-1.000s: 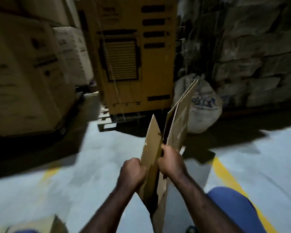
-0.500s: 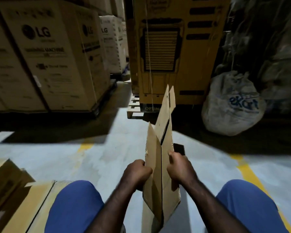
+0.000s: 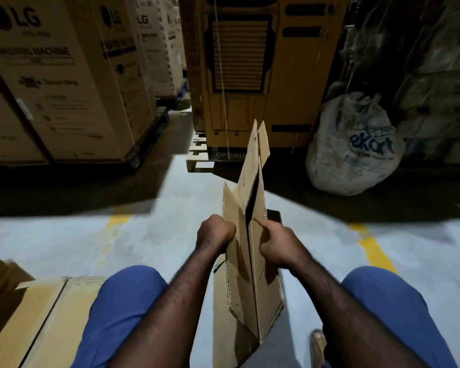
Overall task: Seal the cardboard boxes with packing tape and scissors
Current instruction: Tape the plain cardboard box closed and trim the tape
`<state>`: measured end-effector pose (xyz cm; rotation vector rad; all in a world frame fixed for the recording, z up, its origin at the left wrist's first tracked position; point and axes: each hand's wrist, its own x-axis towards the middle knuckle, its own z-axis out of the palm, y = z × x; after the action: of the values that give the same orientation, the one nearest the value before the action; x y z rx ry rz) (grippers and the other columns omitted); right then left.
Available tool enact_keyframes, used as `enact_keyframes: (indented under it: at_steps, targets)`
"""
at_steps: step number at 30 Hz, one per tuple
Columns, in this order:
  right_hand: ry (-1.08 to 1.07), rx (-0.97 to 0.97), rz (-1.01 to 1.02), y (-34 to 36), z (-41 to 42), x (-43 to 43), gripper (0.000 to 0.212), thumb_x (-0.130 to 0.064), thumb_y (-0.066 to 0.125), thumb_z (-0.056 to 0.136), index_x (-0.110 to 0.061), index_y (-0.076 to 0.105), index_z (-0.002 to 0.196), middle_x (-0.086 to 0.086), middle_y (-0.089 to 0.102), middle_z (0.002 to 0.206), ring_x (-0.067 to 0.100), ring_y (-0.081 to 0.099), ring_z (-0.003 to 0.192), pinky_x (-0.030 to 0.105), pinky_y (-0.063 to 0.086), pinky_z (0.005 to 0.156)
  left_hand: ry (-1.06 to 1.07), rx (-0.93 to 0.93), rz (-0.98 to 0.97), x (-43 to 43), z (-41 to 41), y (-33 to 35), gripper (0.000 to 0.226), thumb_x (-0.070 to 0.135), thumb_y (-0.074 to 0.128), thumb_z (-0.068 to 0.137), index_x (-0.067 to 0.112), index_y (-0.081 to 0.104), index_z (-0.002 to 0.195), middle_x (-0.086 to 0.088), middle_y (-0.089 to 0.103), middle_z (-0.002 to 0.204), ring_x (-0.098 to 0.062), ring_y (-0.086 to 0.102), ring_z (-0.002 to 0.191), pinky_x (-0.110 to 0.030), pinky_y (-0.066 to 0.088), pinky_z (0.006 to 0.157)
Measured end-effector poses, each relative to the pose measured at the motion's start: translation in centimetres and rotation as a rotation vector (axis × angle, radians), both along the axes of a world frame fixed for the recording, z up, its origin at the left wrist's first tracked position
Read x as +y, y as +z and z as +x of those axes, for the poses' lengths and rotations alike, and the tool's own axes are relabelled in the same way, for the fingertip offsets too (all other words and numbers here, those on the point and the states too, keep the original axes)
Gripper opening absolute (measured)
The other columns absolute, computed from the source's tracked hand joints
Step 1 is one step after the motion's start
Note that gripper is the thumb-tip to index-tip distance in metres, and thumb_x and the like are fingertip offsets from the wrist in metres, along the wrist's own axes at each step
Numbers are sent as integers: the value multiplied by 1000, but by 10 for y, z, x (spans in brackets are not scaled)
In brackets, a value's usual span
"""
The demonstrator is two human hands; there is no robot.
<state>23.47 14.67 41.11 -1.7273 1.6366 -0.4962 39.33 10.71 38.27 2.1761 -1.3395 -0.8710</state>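
A flattened brown cardboard box (image 3: 250,264) stands on edge between my knees, its flaps pointing up and away from me. My left hand (image 3: 215,232) grips its left panel with curled fingers. My right hand (image 3: 276,244) holds the right panel, the thumb stretched toward the dark gap between the panels. The gap is narrow, so the box is nearly flat. No tape or scissors are in view.
More flat cardboard (image 3: 35,320) lies on the floor by my left knee. Tall LG appliance cartons (image 3: 64,83) stand on a pallet at left, a yellow carton (image 3: 260,70) straight ahead, a white ekart sack (image 3: 356,147) at right. Yellow lines (image 3: 375,251) cross the grey floor.
My view has swung left and down, so both knees show. The box has turned more edge-on and upright between my hands, which keep their hold.
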Motion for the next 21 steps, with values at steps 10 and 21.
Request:
enact_keyframes:
  at_steps: [10,21]
  targets:
    - [-210,83,-22,-13,-19,-46,59,-3,53,90,-23,55,146,10,57,144,30,60,123,36,53,94,179,97,-110,4,31,5,19,21,61,83,7,65,95,-12,67,94,-31,64,78,-26,43,49]
    - [-440,175,-108,5,-60,-61,53,-3,55,94,-20,55,144,14,61,137,28,63,89,25,43,53,400,255,-261,42,51,8,26,17,51,82,5,59,103,-16,67,100,-38,66,85,-50,62,71]
